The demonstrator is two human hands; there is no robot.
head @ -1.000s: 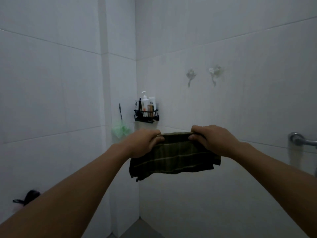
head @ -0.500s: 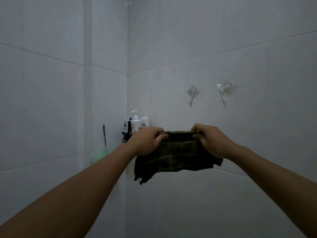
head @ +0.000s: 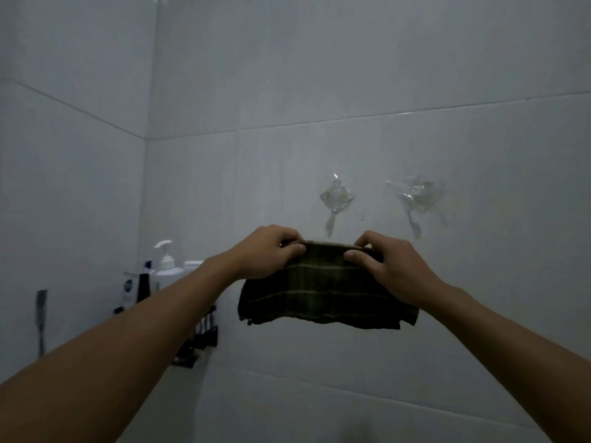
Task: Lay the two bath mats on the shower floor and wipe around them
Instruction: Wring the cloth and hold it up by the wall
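Both grips, left hand (head: 267, 252) and right hand (head: 388, 270), pinch the dark striped cloth (head: 323, 294) by its top edge; wall hooks (head: 334, 203) at twelve o'clock.

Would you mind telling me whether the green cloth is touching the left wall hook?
Apart. The head view shows the cloth's top edge just below the left hook's tip, with bare tile between.

Dark green cloth (head: 323, 292), held in the air before the tiled wall.
Folded fabric with thin pale stripes forming a check. Top edge runs level, pinched at each end by left hand (head: 267, 252) and right hand (head: 388, 268); the remainder hangs free, lower edge uneven and frayed.
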